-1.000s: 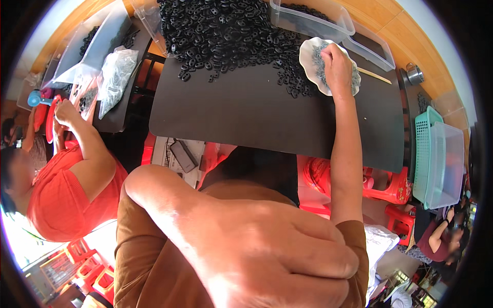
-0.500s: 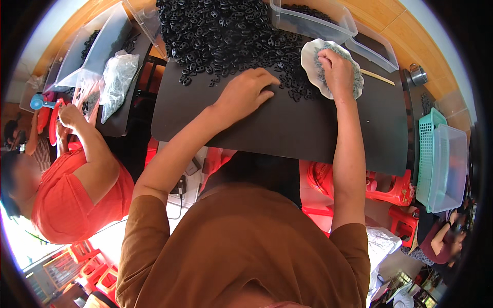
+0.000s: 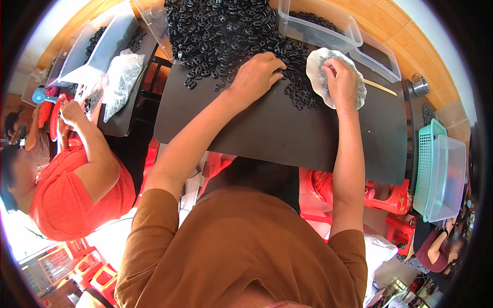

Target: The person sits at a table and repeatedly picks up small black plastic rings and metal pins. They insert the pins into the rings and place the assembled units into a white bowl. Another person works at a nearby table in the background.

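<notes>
A: Both hands at the table (image 3: 246, 128) here! Call the left hand (image 3: 257, 74) for me.

B: Palm down, at the near edge of the black pieces (image 3: 221, 31)! Fingers half curled, thumb and forefinger tips pointing right with a slim gap between them.

A: Anything in its grip?

B: Can't tell! The back of the hand hides whatever lies under those fingers.

A: And the pieces themselves?

B: A broad heap across the far side of the table, thinning into a loose tongue between the two hands!

A: Over to the right hand (image 3: 341, 84)!

B: Right over the plate (image 3: 311, 69), the wavy-rimmed white one, fingers bent and thumb drawn in close to the forefinger, down at the grey bits (image 3: 323, 82)!

A: Has it pinched some?

B: Too small to see from here, so I can't say whether it's grasping any. The bits lie in the plate, all around those fingertips.

A: Nearby?

B: A thin stick (image 3: 380, 87) just right of the plate, and a clear box (image 3: 321, 33) beyond it!
</notes>
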`<state>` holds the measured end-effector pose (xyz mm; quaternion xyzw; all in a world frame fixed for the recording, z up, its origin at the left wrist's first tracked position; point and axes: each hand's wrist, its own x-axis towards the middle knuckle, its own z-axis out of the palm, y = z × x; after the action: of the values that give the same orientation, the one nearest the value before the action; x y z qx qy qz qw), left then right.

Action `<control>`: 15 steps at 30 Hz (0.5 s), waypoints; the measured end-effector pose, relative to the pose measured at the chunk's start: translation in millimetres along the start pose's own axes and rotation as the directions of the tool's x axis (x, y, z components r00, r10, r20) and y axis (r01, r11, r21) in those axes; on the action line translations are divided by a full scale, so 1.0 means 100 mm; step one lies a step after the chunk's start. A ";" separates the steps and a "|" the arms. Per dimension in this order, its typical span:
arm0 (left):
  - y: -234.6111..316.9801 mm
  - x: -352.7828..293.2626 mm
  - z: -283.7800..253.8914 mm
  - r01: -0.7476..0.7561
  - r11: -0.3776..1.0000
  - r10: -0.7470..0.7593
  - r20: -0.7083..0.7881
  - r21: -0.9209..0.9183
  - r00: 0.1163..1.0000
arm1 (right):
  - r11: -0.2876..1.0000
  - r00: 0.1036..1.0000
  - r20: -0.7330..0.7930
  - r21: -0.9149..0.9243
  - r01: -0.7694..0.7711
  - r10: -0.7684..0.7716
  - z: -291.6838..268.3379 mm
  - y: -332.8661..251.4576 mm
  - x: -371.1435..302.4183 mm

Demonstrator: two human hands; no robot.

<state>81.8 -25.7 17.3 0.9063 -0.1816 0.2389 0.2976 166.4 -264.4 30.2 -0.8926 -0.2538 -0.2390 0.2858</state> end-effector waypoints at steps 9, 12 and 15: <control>-0.04 0.09 0.19 0.008 1.000 -0.009 0.037 0.019 0.999 | 0.997 1.000 0.012 -0.072 0.017 -0.016 0.03 0.04 -0.02; -0.07 0.08 0.15 -0.007 0.999 0.009 0.027 -0.042 1.000 | 0.997 0.999 0.037 -0.083 -0.003 0.006 0.03 0.02 -0.02; -0.04 0.10 0.07 0.121 0.965 -0.121 0.016 -0.231 0.993 | 0.997 0.999 0.044 -0.073 -0.020 0.024 0.03 0.02 -0.03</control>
<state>93.9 -29.1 15.4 0.8750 -0.1528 0.1969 0.4151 166.1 -265.1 25.7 -0.9103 -0.2414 -0.2249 0.2501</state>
